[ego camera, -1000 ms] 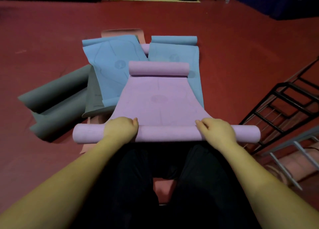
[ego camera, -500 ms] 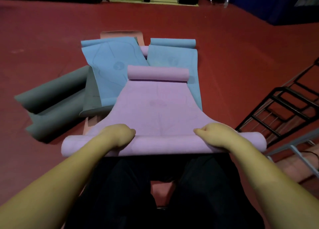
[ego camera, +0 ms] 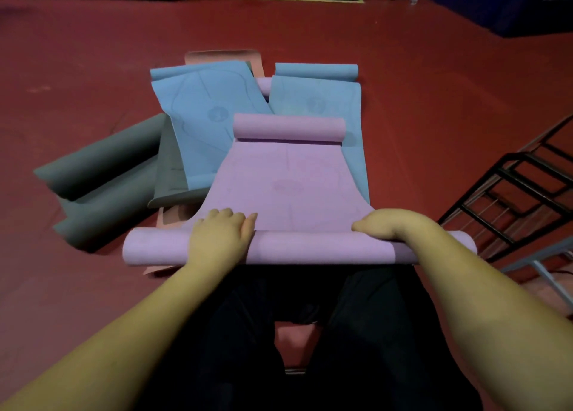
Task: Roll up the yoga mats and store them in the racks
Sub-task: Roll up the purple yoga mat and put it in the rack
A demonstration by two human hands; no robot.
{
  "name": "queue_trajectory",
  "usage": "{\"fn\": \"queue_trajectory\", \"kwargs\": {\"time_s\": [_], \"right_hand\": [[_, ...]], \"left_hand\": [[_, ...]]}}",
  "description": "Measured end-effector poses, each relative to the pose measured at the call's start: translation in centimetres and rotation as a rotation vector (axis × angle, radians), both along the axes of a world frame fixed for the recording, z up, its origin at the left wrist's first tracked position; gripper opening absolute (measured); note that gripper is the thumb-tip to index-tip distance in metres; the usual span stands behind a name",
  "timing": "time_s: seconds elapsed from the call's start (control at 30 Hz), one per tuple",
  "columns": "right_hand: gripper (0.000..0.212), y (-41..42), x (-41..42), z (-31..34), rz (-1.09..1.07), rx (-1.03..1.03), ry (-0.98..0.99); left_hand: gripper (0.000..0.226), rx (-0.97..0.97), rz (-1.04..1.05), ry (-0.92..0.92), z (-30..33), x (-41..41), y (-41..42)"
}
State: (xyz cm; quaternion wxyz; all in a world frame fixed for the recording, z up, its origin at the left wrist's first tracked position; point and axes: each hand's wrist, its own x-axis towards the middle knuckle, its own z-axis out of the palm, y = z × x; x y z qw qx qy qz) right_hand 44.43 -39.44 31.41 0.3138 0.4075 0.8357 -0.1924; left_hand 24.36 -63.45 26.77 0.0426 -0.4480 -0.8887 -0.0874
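Purple mat (ego camera: 288,187): matt, smooth foam under your hands, faint printed lines.
Blue mats (ego camera: 201,122): the same matt foam.
Rack (ego camera: 508,193): black painted metal bars.
Floor (ego camera: 93,54): matt red.

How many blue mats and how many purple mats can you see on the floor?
Blue mats: 2
Purple mats: 2, one half rolled up, one peeking out between the blue ones
Total: 4
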Motion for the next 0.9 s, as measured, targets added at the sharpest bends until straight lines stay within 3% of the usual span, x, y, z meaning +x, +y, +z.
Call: {"fn": "queue_trajectory", "kwargs": {"time_s": [0.2, 0.33, 0.47, 0.6, 0.9], "right_hand": [[0.050, 0.7, -1.5, -0.8, -0.003, -0.009, -0.013], [0.049, -0.1, -0.8, -1.7, -0.046, 0.218, 0.306], [0.049, -1.9, 1.7, -3.1, -0.069, 0.531, 0.597], [0.059, -3.6, 3.5, -4.5, 0.057, 0.660, 0.459], [0.057, -2.9, 1.9, -1.5, 0.035, 0.519, 0.352]], "left_hand": [[0.061, -0.056, -0.015, 0.007, -1.5, 0.7, -0.9], [0.075, -0.136, -0.003, -0.018, -0.5, -0.3, 0.4], [0.062, -0.173, 0.015, -0.066, -0.6, -1.1, 1.5], [0.065, -0.260, 0.015, -0.166, 0.1, -1.7, 2.8], [0.064, -0.384, 0.029, -0.310, 2.2, -2.7, 2.8]]}}
